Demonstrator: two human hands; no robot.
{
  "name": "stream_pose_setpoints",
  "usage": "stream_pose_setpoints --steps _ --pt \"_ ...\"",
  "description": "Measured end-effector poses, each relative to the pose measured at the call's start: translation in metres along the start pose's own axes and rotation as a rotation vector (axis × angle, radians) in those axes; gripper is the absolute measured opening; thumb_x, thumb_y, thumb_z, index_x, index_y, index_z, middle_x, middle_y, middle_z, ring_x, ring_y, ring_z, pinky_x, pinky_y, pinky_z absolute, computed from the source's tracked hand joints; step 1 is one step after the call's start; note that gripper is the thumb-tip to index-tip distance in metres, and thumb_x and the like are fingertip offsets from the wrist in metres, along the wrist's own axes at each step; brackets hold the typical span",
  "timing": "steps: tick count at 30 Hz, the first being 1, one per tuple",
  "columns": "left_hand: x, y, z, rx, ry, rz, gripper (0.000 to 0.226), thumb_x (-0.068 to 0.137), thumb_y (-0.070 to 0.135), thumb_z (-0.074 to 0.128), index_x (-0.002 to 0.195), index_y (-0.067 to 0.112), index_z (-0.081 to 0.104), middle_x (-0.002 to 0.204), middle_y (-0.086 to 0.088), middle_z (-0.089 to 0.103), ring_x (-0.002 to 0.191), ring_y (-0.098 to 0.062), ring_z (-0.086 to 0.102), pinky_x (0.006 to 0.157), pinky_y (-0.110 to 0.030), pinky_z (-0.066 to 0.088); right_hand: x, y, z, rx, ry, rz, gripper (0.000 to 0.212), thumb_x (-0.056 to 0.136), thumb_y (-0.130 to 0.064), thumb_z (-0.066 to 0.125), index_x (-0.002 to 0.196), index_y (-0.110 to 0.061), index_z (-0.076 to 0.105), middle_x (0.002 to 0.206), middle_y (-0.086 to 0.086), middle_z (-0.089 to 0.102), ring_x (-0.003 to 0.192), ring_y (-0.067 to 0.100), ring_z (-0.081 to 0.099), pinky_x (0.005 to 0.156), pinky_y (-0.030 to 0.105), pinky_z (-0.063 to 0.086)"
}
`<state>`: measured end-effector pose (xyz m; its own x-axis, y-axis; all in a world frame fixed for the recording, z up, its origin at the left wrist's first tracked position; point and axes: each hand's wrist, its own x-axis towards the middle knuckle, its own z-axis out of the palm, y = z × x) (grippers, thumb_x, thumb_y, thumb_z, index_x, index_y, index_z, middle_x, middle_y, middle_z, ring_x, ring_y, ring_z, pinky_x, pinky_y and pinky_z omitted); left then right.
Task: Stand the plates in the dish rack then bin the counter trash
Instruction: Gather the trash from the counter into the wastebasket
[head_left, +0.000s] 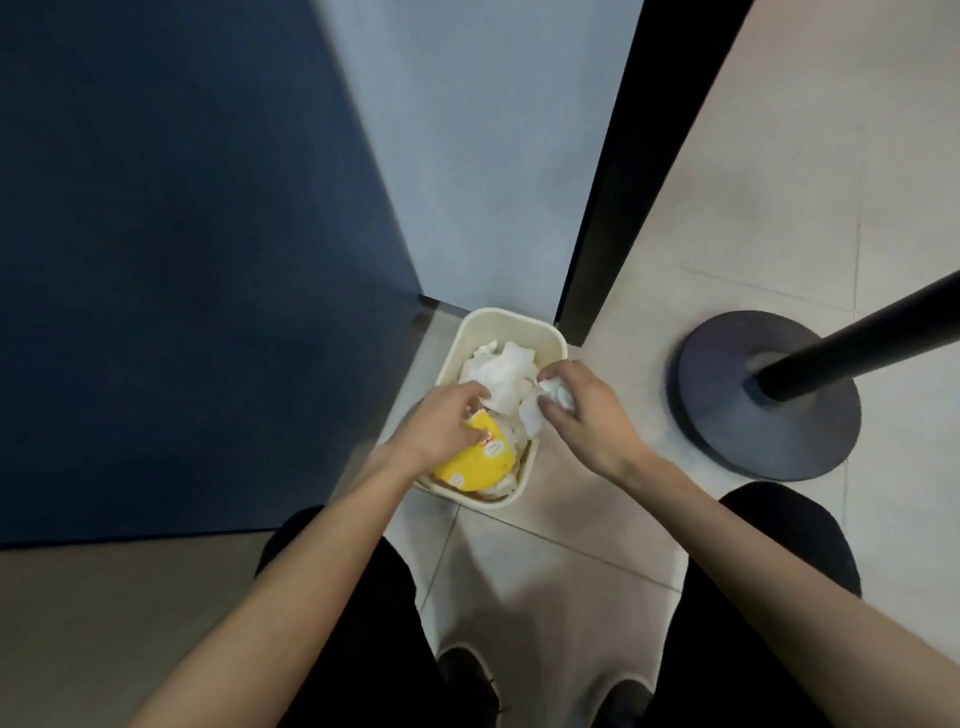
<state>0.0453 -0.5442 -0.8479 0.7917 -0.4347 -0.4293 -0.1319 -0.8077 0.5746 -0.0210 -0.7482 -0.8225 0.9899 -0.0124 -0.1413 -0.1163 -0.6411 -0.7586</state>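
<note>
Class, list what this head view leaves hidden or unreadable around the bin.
- Bin bottom, head view: buried under tissues and wrapper.
- Wrapper print, head view: too small; left hand covers part.
- Paper wad, head view: mostly inside fingers of right hand.
- Post top, head view: cut by right edge.

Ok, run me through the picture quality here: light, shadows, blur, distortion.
Head view: soft, even light, no glare, a faint shadow on the floor tiles between the legs. Head view: wide-angle distortion splays the wall edges and slants the black pole. Head view: mild blur smears the left hand on the yellow wrapper, the right hand gripping crumpled paper, and the bin.
</note>
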Motion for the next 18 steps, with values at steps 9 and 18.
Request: stream_pose_setpoints --steps 9,18 --pt "-0.009 -0.021 -0.035 -0.052 0.087 -0.126 0.085 0.076 0.018 0.083 0.148 0.027 0.039 0.141 0.002 0.048 0.127 -0.018 0.049 0.104 -0.038 0.045 0.048 -0.01 0.023 -0.235 -0.101 -0.009 0.037 0.095 -0.021 0.056 0.128 -0.009 0.048 0.125 0.01 0.042 0.106 0.031 0.053 0.09 0.041 0.048" --pt "-0.015 -0.049 -0.027 -0.017 -0.303 -0.12 0.147 0.045 0.05 0.091 0.15 0.052 -0.013 0.158 0.015 0.03 0.138 -0.016 0.04 0.11 -0.039 0.041 0.035 -0.021 0.073 -0.414 -0.468 0.18 0.117 0.076 -0.067 0.066 0.156 -0.022 -0.007 0.161 0.015 -0.016 0.148 0.043 -0.005 0.121 0.051 0.012"
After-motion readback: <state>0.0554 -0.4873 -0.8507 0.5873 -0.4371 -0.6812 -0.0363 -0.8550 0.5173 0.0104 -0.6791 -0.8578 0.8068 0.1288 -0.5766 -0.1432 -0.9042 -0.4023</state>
